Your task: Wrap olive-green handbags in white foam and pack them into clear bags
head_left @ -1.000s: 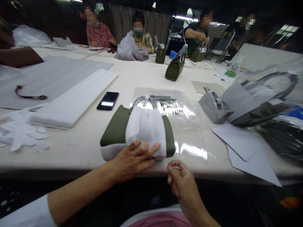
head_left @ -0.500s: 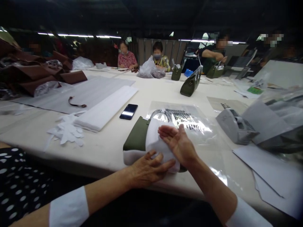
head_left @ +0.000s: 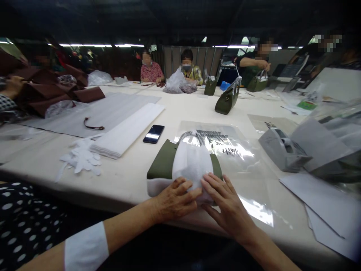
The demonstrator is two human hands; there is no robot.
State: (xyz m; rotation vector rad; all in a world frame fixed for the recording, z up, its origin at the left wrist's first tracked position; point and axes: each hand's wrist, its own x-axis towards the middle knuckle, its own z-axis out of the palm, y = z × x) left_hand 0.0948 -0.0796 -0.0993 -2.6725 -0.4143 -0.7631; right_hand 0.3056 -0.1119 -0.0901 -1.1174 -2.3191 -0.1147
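An olive green handbag [head_left: 163, 165] lies flat at the near table edge, wrapped round its middle with white foam sheet [head_left: 191, 165]. My left hand [head_left: 175, 201] rests on the near end of the wrap, fingers spread flat. My right hand [head_left: 228, 205] lies beside it, fingers stretched out on the wrap's lower right corner. The bag's far end sits on a clear printed plastic bag [head_left: 225, 150]. Neither hand holds anything.
A black phone [head_left: 153, 134] lies left of the bag, beside a stack of white foam sheets [head_left: 126, 130] and white cut-outs [head_left: 81, 158]. A grey tape dispenser [head_left: 279, 150] and paper sheets [head_left: 324, 203] are at right. More green handbags [head_left: 227, 99] and several seated people are farther back.
My right hand moved from below the table edge up over the wrap, then came down flat on it next to my left hand. The view has shifted up and left.
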